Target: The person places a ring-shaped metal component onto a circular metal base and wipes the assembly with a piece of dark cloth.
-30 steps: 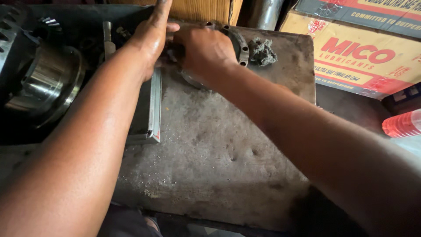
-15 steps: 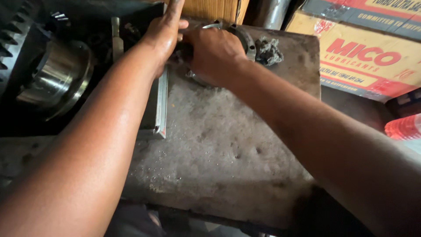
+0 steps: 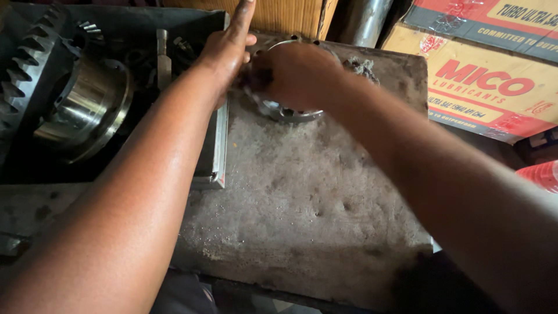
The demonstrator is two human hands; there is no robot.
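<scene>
A round metal ring part (image 3: pixel 286 110) with bolt holes lies at the far end of a grimy grey slab (image 3: pixel 302 203). My right hand (image 3: pixel 293 72) is closed over the top of the ring and hides most of it. My left hand (image 3: pixel 228 49) rests against the ring's left side, forefinger stretched straight out away from me, the other fingers curled by the ring. Whether the left hand grips the ring is hidden by the right hand.
A dark tray (image 3: pixel 218 157) on the left holds a large toothed gear with a shiny steel hub (image 3: pixel 81 110). A small clump of dirty parts (image 3: pixel 363 67) lies behind the ring. Cardboard boxes (image 3: pixel 488 87) stand at the right, a red container (image 3: pixel 537 174) below them.
Both hands stay on the ring at the slab's far end. The view has shifted slightly, so the hands sit lower and more central; the right hand now covers more of the ring.
</scene>
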